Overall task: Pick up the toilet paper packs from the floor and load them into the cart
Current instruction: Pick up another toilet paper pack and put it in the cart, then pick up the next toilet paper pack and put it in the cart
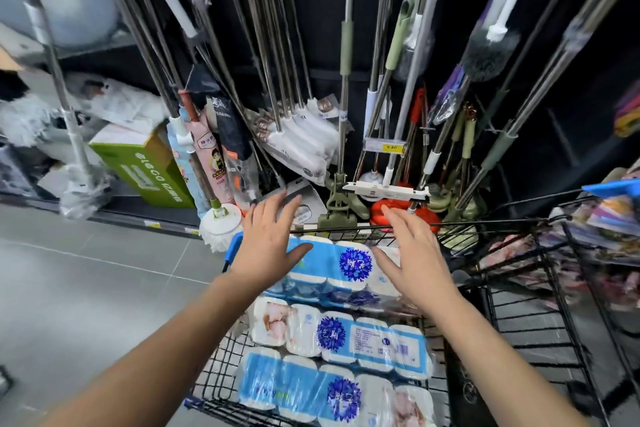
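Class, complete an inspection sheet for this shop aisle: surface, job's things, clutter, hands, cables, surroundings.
Surface: grey tiled floor, no packs seen on it.
Job's things: three toilet paper packs lie in the black wire cart.
Clutter: green box, white mop head beyond the cart.
Hands: left hand and right hand open, spread over the far pack.
Cables: nothing seen.
Surroundings: mop handles standing against a dark wall.

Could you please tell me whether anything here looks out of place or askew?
The green box on the low shelf left of the cart sits tilted rather than flat. The toilet paper packs in the cart lie in neat rows.
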